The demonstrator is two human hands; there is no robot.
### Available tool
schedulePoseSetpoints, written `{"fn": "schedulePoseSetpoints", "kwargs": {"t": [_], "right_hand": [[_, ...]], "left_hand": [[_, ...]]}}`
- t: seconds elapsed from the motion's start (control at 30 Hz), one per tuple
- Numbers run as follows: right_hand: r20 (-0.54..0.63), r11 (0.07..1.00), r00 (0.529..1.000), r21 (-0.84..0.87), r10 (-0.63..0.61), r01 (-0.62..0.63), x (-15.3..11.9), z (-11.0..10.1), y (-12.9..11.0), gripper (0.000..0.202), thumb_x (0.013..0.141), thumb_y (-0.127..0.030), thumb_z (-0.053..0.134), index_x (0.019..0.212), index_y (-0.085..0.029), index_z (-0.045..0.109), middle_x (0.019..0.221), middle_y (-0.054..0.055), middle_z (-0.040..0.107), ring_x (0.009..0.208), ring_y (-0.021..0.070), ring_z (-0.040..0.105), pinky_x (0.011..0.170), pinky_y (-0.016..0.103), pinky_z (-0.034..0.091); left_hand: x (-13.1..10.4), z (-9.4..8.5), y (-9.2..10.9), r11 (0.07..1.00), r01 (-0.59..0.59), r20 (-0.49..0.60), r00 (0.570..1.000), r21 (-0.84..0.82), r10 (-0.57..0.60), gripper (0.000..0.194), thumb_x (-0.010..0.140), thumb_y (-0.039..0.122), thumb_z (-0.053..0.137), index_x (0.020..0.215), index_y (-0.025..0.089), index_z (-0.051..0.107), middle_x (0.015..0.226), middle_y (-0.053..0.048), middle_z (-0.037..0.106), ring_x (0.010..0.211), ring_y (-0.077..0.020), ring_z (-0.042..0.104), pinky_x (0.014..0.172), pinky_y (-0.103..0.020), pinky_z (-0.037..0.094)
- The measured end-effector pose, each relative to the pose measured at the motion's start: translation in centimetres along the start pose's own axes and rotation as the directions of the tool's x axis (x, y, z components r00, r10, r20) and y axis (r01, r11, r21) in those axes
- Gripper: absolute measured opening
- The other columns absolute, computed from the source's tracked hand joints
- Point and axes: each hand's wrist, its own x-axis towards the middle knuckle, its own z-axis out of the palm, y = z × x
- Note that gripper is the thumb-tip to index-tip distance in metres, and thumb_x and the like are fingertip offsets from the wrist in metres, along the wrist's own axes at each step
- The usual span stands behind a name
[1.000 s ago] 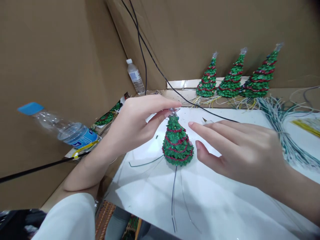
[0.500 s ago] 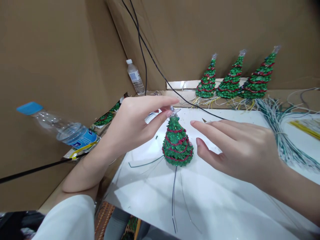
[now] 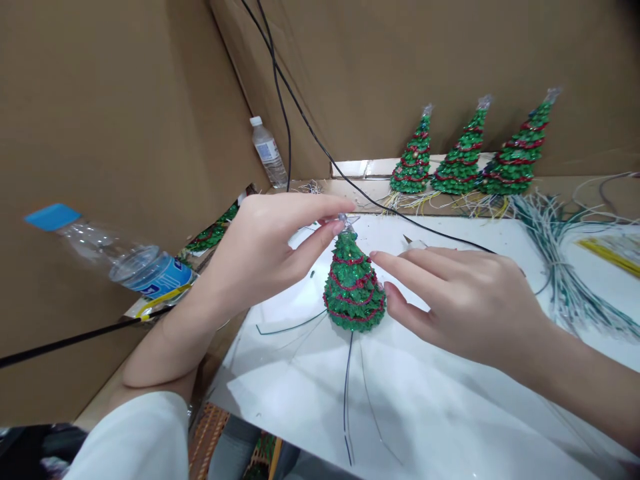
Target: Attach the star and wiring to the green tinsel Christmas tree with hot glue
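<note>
A small green miniature Christmas tree (image 3: 354, 290) with red garlands stands upright on the white tabletop, thin wires trailing from its base. My left hand (image 3: 280, 247) pinches the clear star (image 3: 349, 223) at its tip between thumb and fingers. On the other side, my right hand (image 3: 455, 300) has its index finger and thumb apart and stretched out, the tips at the tree's right edge. Nothing shows held in it.
Several things lie around: three finished-looking trees (image 3: 460, 153) along the back ledge, a bundle of green and white wires (image 3: 560, 267) at right, a clear bottle (image 3: 270, 153) behind, and a blue-capped bottle (image 3: 150, 267) at left. A black cable (image 3: 325, 143) crosses the back.
My right hand has moved left, bringing its fingertips from a small gap to the tree's right side. My left hand keeps its pinch on the star.
</note>
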Motion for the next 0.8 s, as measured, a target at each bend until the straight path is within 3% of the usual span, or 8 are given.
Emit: {"fn": "schedulePoseSetpoints", "kwargs": {"t": [0.33, 0.5, 0.63, 0.8], "right_hand": [[0.052, 0.999, 0.999, 0.043, -0.004, 0.002, -0.28, 0.36, -0.22, 0.039, 0.082, -0.023, 0.055, 0.12, -0.015, 0.059, 0.071, -0.004, 0.067, 0.054, 0.013, 0.063, 0.043, 0.028, 0.03], [0.14, 0.991, 0.99, 0.135, -0.005, -0.014, -0.2, 0.23, -0.33, 0.04, 0.086, -0.025, 0.049, 0.124, -0.013, 0.052, 0.072, -0.004, 0.066, 0.055, 0.0133, 0.064, 0.042, 0.027, 0.029], [0.237, 0.978, 0.971, 0.194, 0.03, -0.077, -0.32, 0.05, -0.43, 0.039, 0.087, -0.025, 0.048, 0.125, -0.018, 0.049, 0.088, -0.002, 0.071, 0.063, 0.0133, 0.067, 0.043, 0.027, 0.027], [0.231, 0.973, 0.973, 0.218, 0.026, -0.078, -0.46, 0.13, -0.5, 0.035, 0.086, -0.024, 0.048, 0.121, -0.018, 0.051, 0.094, -0.001, 0.072, 0.067, 0.0132, 0.068, 0.043, 0.027, 0.027]], "left_hand": [[0.11, 0.05, -0.11, 0.999, -0.035, 0.008, 0.999, -0.013, 0.035, 0.018, 0.083, 0.016, 0.065, 0.101, 0.017, 0.068, 0.092, 0.002, 0.074, 0.074, -0.0089, 0.068, 0.073, -0.015, 0.052], [0.05, 0.09, 0.08, 1.0, -0.009, -0.002, 1.0, -0.015, 0.009, 0.018, 0.083, 0.016, 0.065, 0.1, 0.018, 0.069, 0.092, 0.002, 0.075, 0.073, -0.0099, 0.069, 0.072, -0.017, 0.053], [0.01, 0.09, 0.23, 1.0, 0.014, 0.0, 1.0, -0.014, -0.014, 0.018, 0.084, 0.016, 0.063, 0.101, 0.02, 0.068, 0.092, 0.002, 0.075, 0.075, -0.0107, 0.069, 0.072, -0.019, 0.054], [-0.02, 0.06, 0.23, 0.999, 0.037, 0.013, 0.999, -0.013, -0.037, 0.018, 0.085, 0.019, 0.062, 0.101, 0.021, 0.069, 0.091, 0.002, 0.075, 0.074, -0.0116, 0.07, 0.073, -0.02, 0.055]]}}
